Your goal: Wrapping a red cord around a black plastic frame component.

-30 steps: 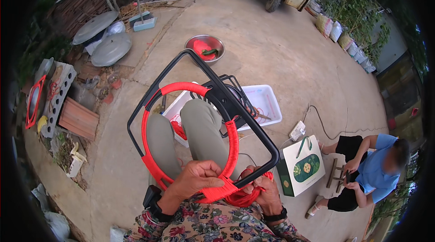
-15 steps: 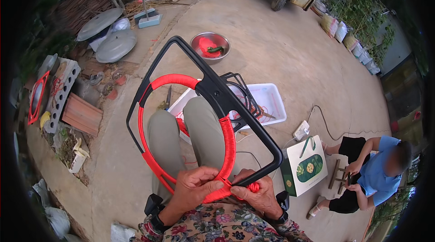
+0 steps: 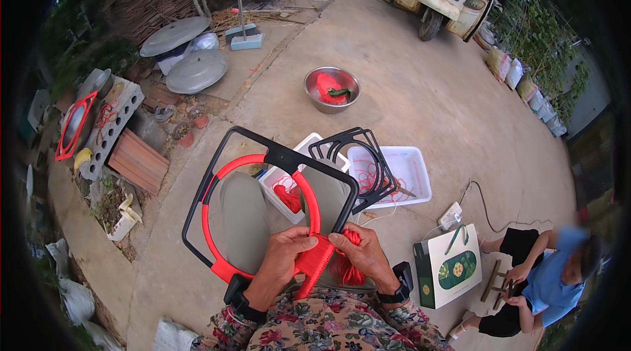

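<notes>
A black plastic frame [image 3: 284,158] with a round ring in it is tilted above my knees. Bright red cord wraps most of the ring [image 3: 306,194] and a wide flat joint at its near side. My left hand [image 3: 284,254] grips the ring's near edge, thumb pressed on the wrapped joint. On the other side of that joint, my right hand [image 3: 363,252] pinches the frame's corner. A bundle of loose red cord [image 3: 347,271] sits in and under its palm. The fingers beneath the frame are partly hidden on both hands.
Ahead of my knees stand a white tray [image 3: 268,188] with red cord and another white tray [image 3: 420,170], black frames [image 3: 376,154] leaning across it. A metal bowl [image 3: 332,108] lies farther off. Right are a power strip [image 3: 450,215], a paper bag [image 3: 452,279] and a seated person [image 3: 555,272].
The frame has come down and tipped flatter, nearer my lap. My hands stay at the wrapped joint; more of the red cord bundle shows under my right hand. The whole view has shifted.
</notes>
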Demonstrator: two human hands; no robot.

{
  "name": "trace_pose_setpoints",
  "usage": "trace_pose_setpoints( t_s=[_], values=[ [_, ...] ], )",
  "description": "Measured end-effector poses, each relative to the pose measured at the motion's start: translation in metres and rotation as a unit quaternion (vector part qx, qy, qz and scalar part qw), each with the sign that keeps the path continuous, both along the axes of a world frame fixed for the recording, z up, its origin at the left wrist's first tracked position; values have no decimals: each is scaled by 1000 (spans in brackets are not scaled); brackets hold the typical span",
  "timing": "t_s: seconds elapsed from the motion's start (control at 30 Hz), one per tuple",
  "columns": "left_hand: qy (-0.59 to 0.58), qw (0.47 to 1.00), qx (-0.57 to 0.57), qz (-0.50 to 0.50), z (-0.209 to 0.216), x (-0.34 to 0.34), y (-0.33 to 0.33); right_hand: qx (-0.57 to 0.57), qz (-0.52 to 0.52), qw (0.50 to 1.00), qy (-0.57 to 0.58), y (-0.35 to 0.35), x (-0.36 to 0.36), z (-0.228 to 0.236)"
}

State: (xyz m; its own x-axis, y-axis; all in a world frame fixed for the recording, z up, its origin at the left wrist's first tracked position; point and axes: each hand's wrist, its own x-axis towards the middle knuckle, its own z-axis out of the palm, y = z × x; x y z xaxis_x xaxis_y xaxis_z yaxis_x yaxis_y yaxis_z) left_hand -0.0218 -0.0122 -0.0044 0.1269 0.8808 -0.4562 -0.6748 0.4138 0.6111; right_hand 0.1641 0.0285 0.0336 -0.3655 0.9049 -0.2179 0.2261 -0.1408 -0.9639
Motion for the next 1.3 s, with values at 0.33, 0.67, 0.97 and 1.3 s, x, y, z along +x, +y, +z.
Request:
trace_pose_setpoints(
  t_s=[0.33,0.67,0.97,1.3],
  values=[
    [-37,996,-84,7,-8,-7,13,-39,-10,998,-44,8,-1,-4],
    [21,997,-75,27,-15,-10,13,-97,-10,995,-18,13,-4,-8],
    [57,998,-31,25,-11,-4,24,-127,-9,992,14,16,4,-12],
    [0,999,-33,24,-17,1,29,-110,-21,993,30,14,7,-11]
  ],
)
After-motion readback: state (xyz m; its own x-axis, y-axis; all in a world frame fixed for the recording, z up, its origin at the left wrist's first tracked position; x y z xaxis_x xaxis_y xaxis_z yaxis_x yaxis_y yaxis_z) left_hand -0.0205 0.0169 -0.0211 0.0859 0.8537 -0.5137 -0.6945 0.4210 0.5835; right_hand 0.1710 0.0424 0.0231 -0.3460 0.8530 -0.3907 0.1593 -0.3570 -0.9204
